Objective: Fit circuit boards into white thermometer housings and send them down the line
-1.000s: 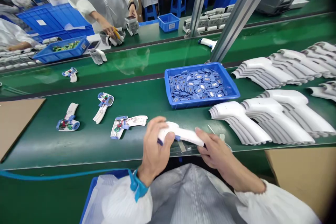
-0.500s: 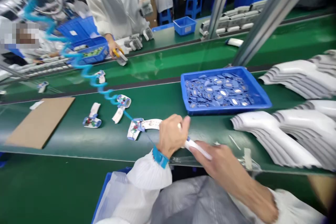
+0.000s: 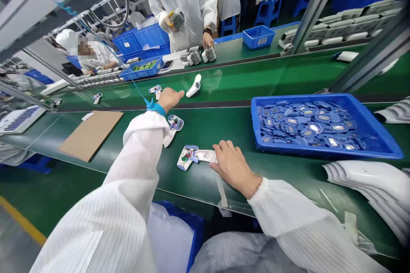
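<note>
My left hand (image 3: 169, 99), with a blue wrist strap (image 3: 155, 106), reaches over the far green belt. A finger stretches toward a white gun-shaped thermometer (image 3: 194, 86) lying just beyond it, apart from the hand. My right hand (image 3: 235, 168) has thumb and fingers around the handle end of an open thermometer housing half (image 3: 188, 157); its circuit board and wires show. Another open housing half (image 3: 174, 124) lies on the near surface, partly behind my left sleeve. A further open half (image 3: 155, 89) is on the far belt beside my left hand.
A blue tray (image 3: 323, 152) of blue oval parts stands at right, with stacked white shells (image 3: 368, 175) in front. Cardboard (image 3: 91, 136) lies at left. A co-worker (image 3: 185, 8) stands across the belt handling grey-white devices. Metal posts (image 3: 355, 59) rise at right.
My left hand has left the white device held near the front edge and moved far left. A white thermometer now lies on the far belt. My right hand has moved onto the open housing half.
</note>
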### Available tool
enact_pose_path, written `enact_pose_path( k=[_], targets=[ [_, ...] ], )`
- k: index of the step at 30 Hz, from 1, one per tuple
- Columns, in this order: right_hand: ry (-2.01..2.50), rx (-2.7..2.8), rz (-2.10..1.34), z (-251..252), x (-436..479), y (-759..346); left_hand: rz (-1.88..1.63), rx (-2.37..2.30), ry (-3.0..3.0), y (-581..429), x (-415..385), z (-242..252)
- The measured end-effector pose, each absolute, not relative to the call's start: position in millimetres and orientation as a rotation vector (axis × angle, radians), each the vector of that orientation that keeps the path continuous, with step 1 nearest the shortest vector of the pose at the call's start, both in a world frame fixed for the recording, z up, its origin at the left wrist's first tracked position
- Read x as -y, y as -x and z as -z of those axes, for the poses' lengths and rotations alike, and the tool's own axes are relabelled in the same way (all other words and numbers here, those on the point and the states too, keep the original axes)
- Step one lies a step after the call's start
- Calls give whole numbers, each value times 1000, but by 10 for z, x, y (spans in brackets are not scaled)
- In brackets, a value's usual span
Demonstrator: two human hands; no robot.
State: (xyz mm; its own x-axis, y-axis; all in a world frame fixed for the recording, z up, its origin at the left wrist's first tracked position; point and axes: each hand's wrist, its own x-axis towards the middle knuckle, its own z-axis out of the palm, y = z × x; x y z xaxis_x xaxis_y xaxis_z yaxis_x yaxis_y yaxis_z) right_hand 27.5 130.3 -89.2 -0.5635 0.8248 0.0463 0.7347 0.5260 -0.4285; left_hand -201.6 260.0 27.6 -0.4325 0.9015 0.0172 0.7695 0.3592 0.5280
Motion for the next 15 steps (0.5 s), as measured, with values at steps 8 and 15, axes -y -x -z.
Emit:
enact_pose_path(
  k=[8,15],
  targets=[
    [1314,2350,-672,913,-1078,-731,-736,-1440,-1485,1673,-1110,531],
    [1197,2118,-539,962,-833,-1353,-979,-1428,-1484,794,-653,845]
  ],
)
